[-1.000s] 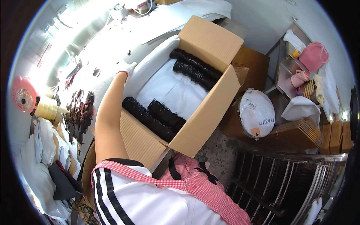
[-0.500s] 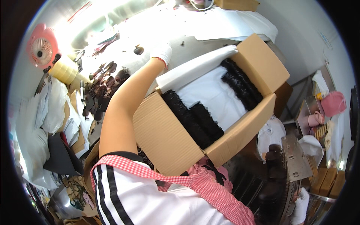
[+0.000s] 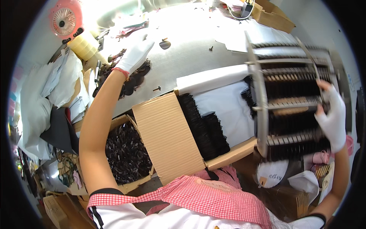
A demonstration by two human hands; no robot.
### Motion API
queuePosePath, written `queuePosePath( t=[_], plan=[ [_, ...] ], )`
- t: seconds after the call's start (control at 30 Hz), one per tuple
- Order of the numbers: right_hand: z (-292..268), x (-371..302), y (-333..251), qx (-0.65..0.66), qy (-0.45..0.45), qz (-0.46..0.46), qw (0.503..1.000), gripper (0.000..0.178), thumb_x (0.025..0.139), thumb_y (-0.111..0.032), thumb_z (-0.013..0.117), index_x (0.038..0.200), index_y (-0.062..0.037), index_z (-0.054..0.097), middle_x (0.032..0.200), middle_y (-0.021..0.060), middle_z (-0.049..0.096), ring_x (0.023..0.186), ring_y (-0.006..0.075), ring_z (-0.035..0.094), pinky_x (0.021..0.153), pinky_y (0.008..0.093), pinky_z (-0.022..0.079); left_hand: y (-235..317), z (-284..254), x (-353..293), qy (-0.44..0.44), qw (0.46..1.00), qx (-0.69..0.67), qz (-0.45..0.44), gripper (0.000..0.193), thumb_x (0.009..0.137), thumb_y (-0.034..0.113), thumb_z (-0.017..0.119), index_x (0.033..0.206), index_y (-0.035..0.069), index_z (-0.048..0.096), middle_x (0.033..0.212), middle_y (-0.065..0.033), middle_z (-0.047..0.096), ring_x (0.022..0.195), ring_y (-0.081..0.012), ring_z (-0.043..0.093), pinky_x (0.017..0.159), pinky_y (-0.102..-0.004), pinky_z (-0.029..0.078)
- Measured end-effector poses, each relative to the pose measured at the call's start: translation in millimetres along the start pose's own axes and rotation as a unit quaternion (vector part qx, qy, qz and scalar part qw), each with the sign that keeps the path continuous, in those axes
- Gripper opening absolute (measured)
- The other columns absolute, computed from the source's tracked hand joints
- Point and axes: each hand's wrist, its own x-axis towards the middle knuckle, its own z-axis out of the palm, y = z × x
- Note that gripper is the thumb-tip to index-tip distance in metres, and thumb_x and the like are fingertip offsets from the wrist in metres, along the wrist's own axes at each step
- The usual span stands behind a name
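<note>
My right hand [image 3: 333,118], in a white glove with bare fingertips, grips the side of a metal rack [image 3: 263,118] filled with rows of dark, thin pieces. The rack is raised, blurred by motion, and covers the right part of an open cardboard box [image 3: 164,133]. Inside the box, rows of black pieces [image 3: 202,129] lie on white sheeting [image 3: 225,110]. My left hand [image 3: 133,57], in a white glove with a red cuff, is over a pile of dark lens-shaped pieces [image 3: 131,84] on the table. Its fingers are stretched out, holding nothing visible.
One loose dark lens [image 3: 164,44] lies on the metal table [image 3: 183,55]. A second carton [image 3: 129,152], full of dark pieces, sits at my left elbow. A pink fan [image 3: 63,21] and yellow tape rolls [image 3: 82,45] stand at far left. Another cardboard box [image 3: 272,15] is at back right.
My right hand has lifted the rack from the lower right to above the box's right side. My left hand has moved left, from beside the box to the lens pile.
</note>
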Motion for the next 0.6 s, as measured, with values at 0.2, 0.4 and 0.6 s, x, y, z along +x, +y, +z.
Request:
queuePosePath(
  t=[0.2, 0.4, 0.6],
  plan=[
    [65.9, 152.1, 8.5, -0.107, 0.086, -0.373, 0.918, 0.045, 0.069, 0.003, 0.067, 0.114, -0.0023, 0.064, 0.074, 0.0082, 0.059, 0.073, 0.0252, 0.061, 0.069, 0.0379, 0.05, 167.2, 11.9, 80.5, 0.161, 0.939, -0.028, 0.304, 0.032, 0.102, 0.032, 0.052, 0.113, 0.003, 0.061, 0.097, -0.0109, 0.066, 0.092, -0.021, 0.063, 0.088, -0.0332, 0.05],
    [130.8, 237.3, 3.6, -0.119, 0.125, -0.584, 0.793, 0.007, 0.087, -0.012, 0.064, 0.084, -0.0054, 0.064, 0.061, 0.0057, 0.055, 0.062, 0.0207, 0.062, 0.064, 0.0357, 0.053, 242.8, -2.1, 124.3, -0.025, 0.776, -0.63, -0.008, 0.033, 0.101, 0.043, 0.057, 0.114, 0.013, 0.059, 0.084, -0.0006, 0.058, 0.066, -0.0108, 0.05, 0.065, -0.0284, 0.043],
    [172.1, 245.5, 28.0, -0.006, 0.287, -0.481, 0.828, 0.035, 0.085, -0.021, 0.072, 0.117, -0.0117, 0.063, 0.108, 0.0011, 0.064, 0.106, 0.018, 0.061, 0.091, 0.0315, 0.051, 211.4, -3.3, 101.6, -0.017, 0.721, -0.686, 0.098, 0.025, 0.103, 0.03, 0.044, 0.108, 0.009, 0.057, 0.072, 0.0014, 0.046, 0.063, -0.0138, 0.043, 0.063, -0.0281, 0.039]
  ],
)
